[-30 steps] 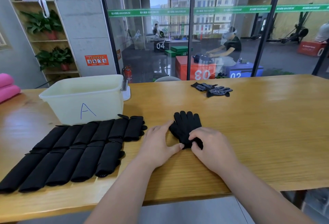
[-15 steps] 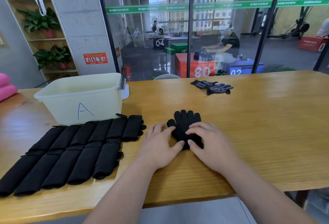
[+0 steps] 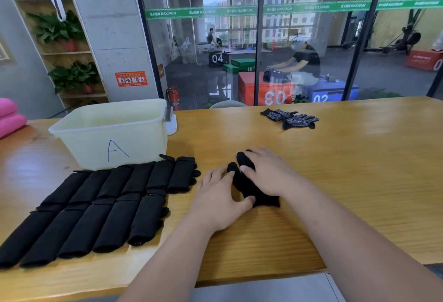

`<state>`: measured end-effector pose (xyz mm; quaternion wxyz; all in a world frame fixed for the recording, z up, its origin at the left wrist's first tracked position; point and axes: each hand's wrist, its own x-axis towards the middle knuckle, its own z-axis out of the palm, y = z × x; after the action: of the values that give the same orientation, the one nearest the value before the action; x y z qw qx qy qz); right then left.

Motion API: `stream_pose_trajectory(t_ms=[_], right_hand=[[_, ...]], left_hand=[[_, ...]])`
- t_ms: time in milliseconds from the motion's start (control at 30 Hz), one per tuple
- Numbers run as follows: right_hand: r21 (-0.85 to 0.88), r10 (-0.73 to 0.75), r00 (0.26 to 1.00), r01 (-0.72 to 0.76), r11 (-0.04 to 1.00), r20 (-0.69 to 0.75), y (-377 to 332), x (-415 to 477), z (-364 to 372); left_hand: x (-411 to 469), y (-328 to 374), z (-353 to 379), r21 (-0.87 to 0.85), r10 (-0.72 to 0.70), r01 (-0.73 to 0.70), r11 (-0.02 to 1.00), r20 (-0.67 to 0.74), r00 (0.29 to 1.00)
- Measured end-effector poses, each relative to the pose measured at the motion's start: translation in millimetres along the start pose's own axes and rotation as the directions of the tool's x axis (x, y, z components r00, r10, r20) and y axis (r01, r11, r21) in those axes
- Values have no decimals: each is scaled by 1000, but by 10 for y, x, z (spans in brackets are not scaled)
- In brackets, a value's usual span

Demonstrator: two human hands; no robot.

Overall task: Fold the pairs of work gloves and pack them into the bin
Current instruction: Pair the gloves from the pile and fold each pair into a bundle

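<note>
A black pair of work gloves (image 3: 242, 185) lies on the wooden table (image 3: 347, 169) in front of me, fingers pointing away. My right hand (image 3: 268, 172) lies flat over most of it, covering the glove fingers on the right. My left hand (image 3: 220, 196) rests against its left edge, thumb pressed on the cuff end. Several folded black glove pairs (image 3: 100, 203) lie in two rows to the left. Behind them stands the pale plastic bin (image 3: 112, 133) marked "A". Its inside is hidden from here. Another dotted pair of gloves (image 3: 291, 118) lies unfolded at the far side.
A white object (image 3: 172, 124) sits beside the bin's right corner. A pink cushion (image 3: 9, 117) lies at the far left edge. A glass wall runs behind the table, with a person seated beyond it. The table's near edge is close to my forearms.
My right hand has slid forward and left over the glove, covering its fingers. My left hand stays at the left edge. The view has tilted slightly.
</note>
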<state>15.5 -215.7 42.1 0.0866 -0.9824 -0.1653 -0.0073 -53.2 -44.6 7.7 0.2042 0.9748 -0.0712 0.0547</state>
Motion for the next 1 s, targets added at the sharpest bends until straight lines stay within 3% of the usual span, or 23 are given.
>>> stream_pose_trajectory(t_ms=[100,233,367,733,1000], right_hand=[[-22,-24,990,27,999,140,-57,148,111],[-35,39,999,-38,999,23,-69,278,246],[-51,118,991,-115,992,68,-93,353,363],[-75,127,989,-122,990,78,-106,467,337],[-51,80,996,-78,996,46,-166,-57,416]], left_hand=[[-5,-18,-12,-84,3,-6,996,-40,999],[0,-34,-33,-229,-31,-1,973,-134,991],[20,-50,-19,-285,-67,17,958,-167,984],[20,-63,-21,-277,-61,4,961,-196,979],[3,-52,4,-141,19,-36,989,-124,992]])
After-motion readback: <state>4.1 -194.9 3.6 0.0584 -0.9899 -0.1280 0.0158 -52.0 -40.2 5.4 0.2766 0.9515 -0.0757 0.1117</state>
